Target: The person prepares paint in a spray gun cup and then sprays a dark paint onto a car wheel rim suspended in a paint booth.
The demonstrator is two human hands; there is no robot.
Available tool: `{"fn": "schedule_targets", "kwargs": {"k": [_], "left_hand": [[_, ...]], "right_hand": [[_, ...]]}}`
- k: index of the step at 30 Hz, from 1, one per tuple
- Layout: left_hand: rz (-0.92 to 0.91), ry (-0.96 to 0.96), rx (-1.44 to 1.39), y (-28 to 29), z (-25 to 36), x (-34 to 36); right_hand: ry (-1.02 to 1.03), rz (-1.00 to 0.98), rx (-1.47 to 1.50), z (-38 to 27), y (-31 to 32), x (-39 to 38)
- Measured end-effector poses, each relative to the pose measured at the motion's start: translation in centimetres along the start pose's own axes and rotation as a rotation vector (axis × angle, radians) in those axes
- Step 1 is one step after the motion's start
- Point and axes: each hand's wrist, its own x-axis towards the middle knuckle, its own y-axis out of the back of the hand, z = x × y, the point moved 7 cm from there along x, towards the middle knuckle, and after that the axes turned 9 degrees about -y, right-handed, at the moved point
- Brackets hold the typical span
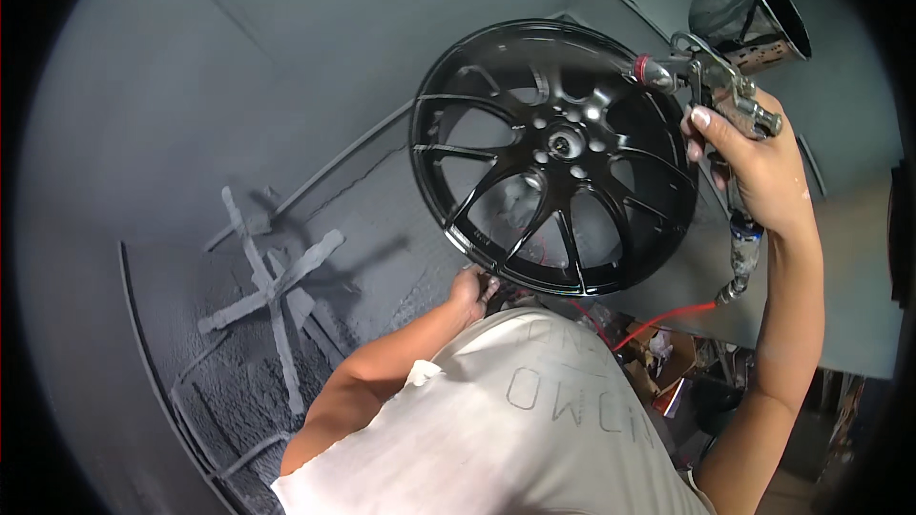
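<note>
My right hand [754, 153] is wrapped around the handle of a metal spray gun [711, 81], fingers at its trigger. A paint-stained cup [754, 14] sits on top of the gun, and its red-ringed nozzle points left at a glossy black multi-spoke car wheel rim [563, 143]. The nozzle is close to the rim's upper right part. From the handle's fitting a red air hose [668, 315] runs down and left. My left hand [472, 294] is closed just below the rim's lower left edge, around something dark that is mostly hidden.
A grey, paint-crusted cross-shaped stand [274, 291] is on the left over the rough floor. Grey walls [315, 48] surround the work area. An open cardboard box [673, 358] with litter lies at the lower right, by dark clutter.
</note>
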Motion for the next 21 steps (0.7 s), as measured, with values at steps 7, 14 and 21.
{"fn": "schedule_targets", "kwargs": {"k": [7,14,21], "left_hand": [[-0.006,0.063,-0.057,-1.4,-0.7,-0.9],[0.049,0.109,-0.115,-1.4,-1.1,-0.7],[-0.22,0.129,0.185,-1.5,5.1,1.3]], "right_hand": [[-0.164,0.296,-0.182,3.6,7.7,-3.5],[-0.479,0.272,-0.098,8.0,11.5,-14.2],[-0.708,0.401,-0.191,11.0,12.6,-21.2]]}}
